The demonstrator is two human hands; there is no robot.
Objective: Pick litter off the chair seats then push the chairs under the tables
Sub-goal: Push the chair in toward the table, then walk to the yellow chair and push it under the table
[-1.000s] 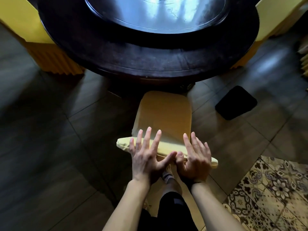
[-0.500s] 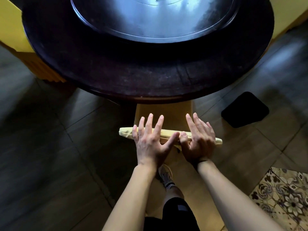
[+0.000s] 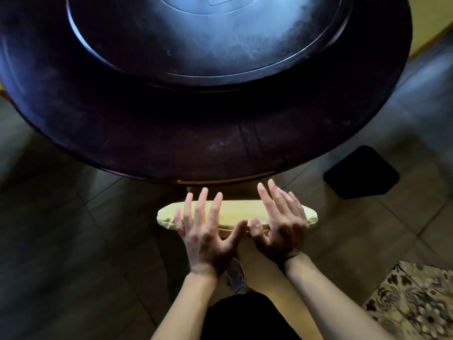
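A chair in a yellow cover stands right in front of me, its backrest top showing as a pale yellow bar. Its seat is hidden under the round dark table. My left hand lies flat against the back of the backrest, fingers spread over its top edge. My right hand presses beside it in the same way, thumbs almost touching. Neither hand grips anything. No litter is visible.
A glossy turntable covers the table's middle. A black mat lies on the dark tiled floor to the right. A patterned tile patch is at lower right. My leg and shoe are below the hands.
The chair has slid forward under the table, its seat going from fully visible to hidden. Both hands stayed flat on the backrest and I moved closer to the table.
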